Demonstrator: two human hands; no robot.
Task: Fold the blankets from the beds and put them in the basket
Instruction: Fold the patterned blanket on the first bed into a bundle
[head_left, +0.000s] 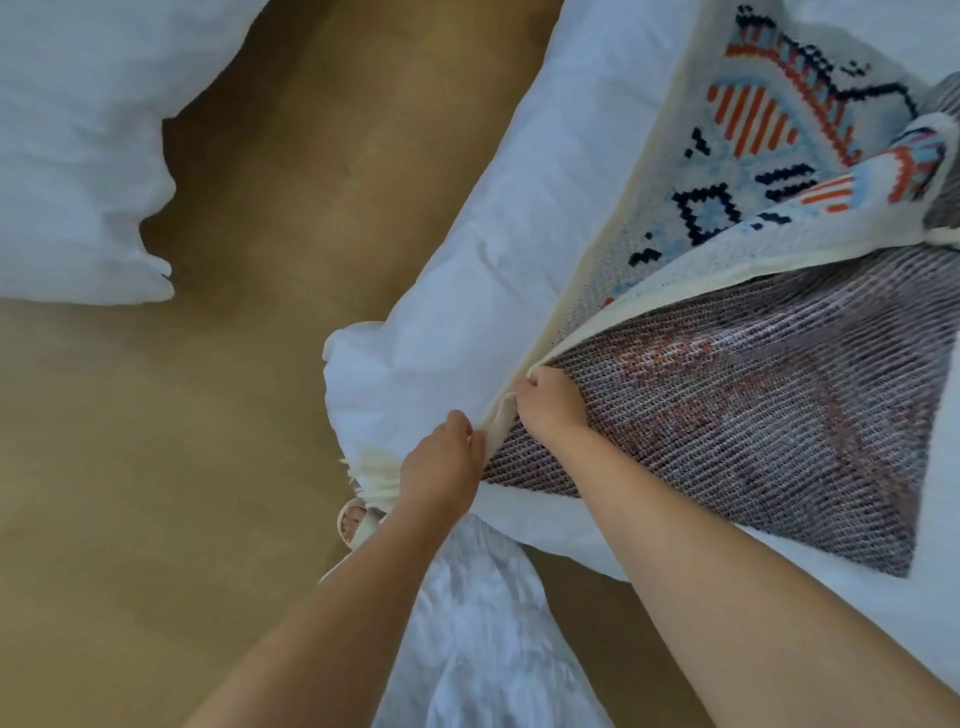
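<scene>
— Where's the blanket (753, 405)?
— On the bed (467, 249), partly folded back to show its reverse, cream hem at the bed's near corner.
— And the hands?
— The left hand (441, 467) and right hand (550, 405) both pinch that hem, just beside each other.

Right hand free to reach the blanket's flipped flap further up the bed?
Probably not yet: the right hand grips the blanket corner beside the left hand. Nothing lies across the flap.

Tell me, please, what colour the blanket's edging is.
Cream; the edging shows best in the head view.
</scene>
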